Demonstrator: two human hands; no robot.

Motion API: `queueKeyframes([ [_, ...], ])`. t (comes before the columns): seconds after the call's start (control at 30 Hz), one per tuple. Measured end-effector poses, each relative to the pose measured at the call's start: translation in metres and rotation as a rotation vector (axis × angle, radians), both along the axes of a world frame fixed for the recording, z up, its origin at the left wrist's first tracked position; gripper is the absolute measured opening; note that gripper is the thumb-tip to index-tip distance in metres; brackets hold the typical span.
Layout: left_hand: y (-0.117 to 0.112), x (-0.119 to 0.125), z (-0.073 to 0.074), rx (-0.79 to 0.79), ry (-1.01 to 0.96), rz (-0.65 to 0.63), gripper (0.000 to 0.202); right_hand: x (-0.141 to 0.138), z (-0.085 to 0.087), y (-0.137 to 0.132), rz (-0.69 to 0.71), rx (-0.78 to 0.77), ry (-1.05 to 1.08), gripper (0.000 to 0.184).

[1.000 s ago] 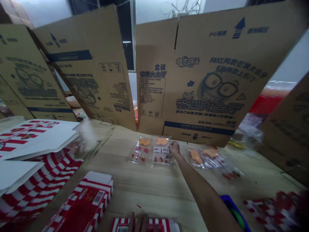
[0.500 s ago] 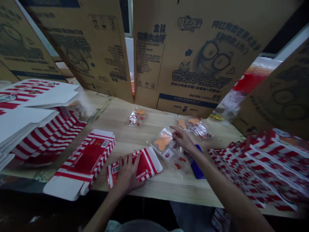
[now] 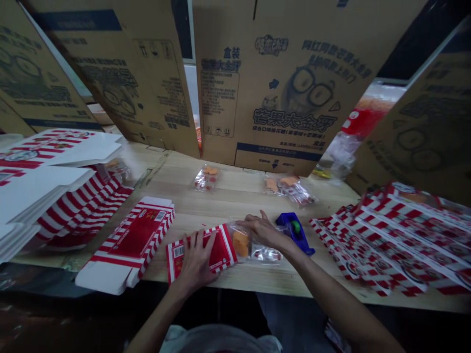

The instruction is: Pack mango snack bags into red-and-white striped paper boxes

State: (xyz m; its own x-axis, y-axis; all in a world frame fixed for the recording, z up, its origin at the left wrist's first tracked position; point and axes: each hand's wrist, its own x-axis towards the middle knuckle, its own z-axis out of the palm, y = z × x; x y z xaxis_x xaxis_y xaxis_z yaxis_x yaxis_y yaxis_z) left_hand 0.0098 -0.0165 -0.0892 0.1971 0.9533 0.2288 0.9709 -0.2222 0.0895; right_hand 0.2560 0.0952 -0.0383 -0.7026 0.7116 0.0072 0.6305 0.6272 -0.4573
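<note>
A red-and-white striped cardboard box [image 3: 223, 245] lies flat near the table's front edge. My left hand [image 3: 196, 262] grips it from above, fingers across its top and thumb along the near side. At the box's right end, a strip of clear candy packets [image 3: 241, 245] with orange pieces meets the opening; how far it reaches inside is hidden. My right hand [image 3: 262, 231] bends over these packets and presses on them, its fingertips partly hidden. Just right of that hand sits a blue tape dispenser [image 3: 297, 238].
Another striped box [image 3: 132, 240] with an end flap out lies left. Flat cartons [image 3: 55, 157] are piled at far left, and filled-looking striped boxes [image 3: 397, 235] overlap at right. More candy packets [image 3: 206, 179] lie toward the back, before large upright cardboard sheets [image 3: 272, 98].
My right hand has drawn the candy packets left and nearer, up against the box's right end. The tape dispenser now shows more fully. My left hand stays on the box.
</note>
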Motion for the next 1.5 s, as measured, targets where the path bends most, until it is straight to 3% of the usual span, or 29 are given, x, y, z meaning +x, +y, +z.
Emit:
queueKeyframes([
  [0.2,0.001,0.0,0.003,-0.025,0.001,-0.003,0.096,-0.006,-0.022,0.007,-0.072,-0.026,0.119,0.035],
  [0.3,0.003,0.0,0.003,-0.039,0.007,0.006,0.097,-0.008,-0.023,0.006,-0.051,0.01,0.127,0.042],
  [0.47,0.003,0.001,-0.001,-0.039,-0.005,-0.028,0.101,-0.014,-0.016,0.006,0.084,-0.014,0.015,0.039],
  [0.6,0.003,0.002,-0.006,-0.045,-0.033,-0.013,0.101,-0.019,-0.026,0.012,0.088,-0.034,-0.019,0.037],
  [0.83,0.005,0.0,-0.014,-0.03,-0.05,-0.003,0.105,-0.02,-0.053,0.006,-0.065,0.034,0.26,0.025],
  [1.07,0.01,-0.002,-0.016,-0.146,-0.047,-0.143,0.11,-0.025,-0.071,0.005,0.033,-0.106,0.396,0.026],
  [1.13,0.011,-0.001,-0.016,-0.188,-0.038,-0.157,0.115,-0.031,-0.078,0.002,-0.04,-0.124,0.483,0.025],
  [1.27,0.01,0.002,-0.01,-0.249,-0.018,-0.13,0.119,-0.027,-0.086,-0.01,-0.332,-0.035,0.659,0.021],
  [1.4,0.007,0.004,-0.005,-0.295,-0.015,-0.097,0.119,0.014,-0.09,-0.027,-0.692,0.117,0.591,0.037],
  [1.5,0.006,0.003,-0.006,-0.282,-0.011,-0.101,0.119,0.048,-0.09,-0.04,-0.801,-0.011,0.515,0.053],
])
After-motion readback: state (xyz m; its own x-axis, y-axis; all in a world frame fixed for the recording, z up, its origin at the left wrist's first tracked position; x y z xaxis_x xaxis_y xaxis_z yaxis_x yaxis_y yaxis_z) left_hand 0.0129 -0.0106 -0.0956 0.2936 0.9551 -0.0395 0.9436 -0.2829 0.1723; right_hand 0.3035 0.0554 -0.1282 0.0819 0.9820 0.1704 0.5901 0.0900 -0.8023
